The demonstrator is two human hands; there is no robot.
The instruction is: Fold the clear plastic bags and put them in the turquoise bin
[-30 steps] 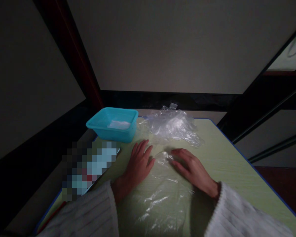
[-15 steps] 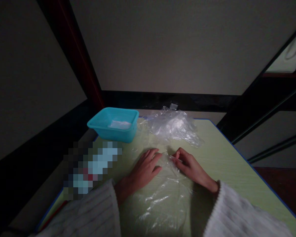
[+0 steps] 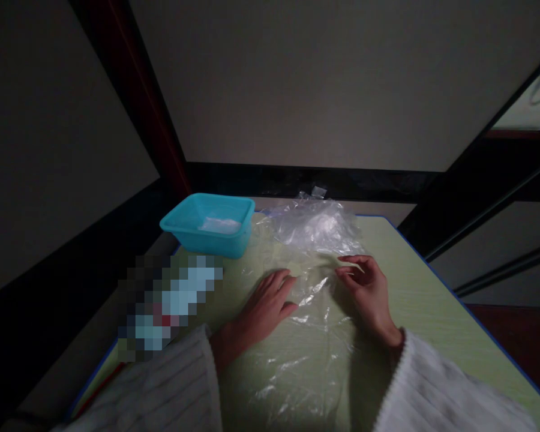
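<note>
A clear plastic bag (image 3: 297, 372) lies spread out on the pale green table in front of me. My left hand (image 3: 270, 297) rests palm down on its left part, fingers stretched out and slightly apart. Above the bag's right edge is my right hand (image 3: 364, 285), its thumb and fingertips closing on a thin pale plastic strip (image 3: 353, 264). Whether this strip is part of the bag, I cannot tell. Beyond both hands sits a crumpled heap of clear plastic (image 3: 319, 225).
A turquoise basin (image 3: 216, 243) with something whitish inside stands at the back left. In front of it lies a pixelated object (image 3: 175, 300). The table (image 3: 432, 336) has a blue edge, and a grey panel (image 3: 297, 90) rises behind it.
My right hand has moved slightly right and away from me, with the thin plastic strip between its fingers. My left hand has stayed flat in place.
</note>
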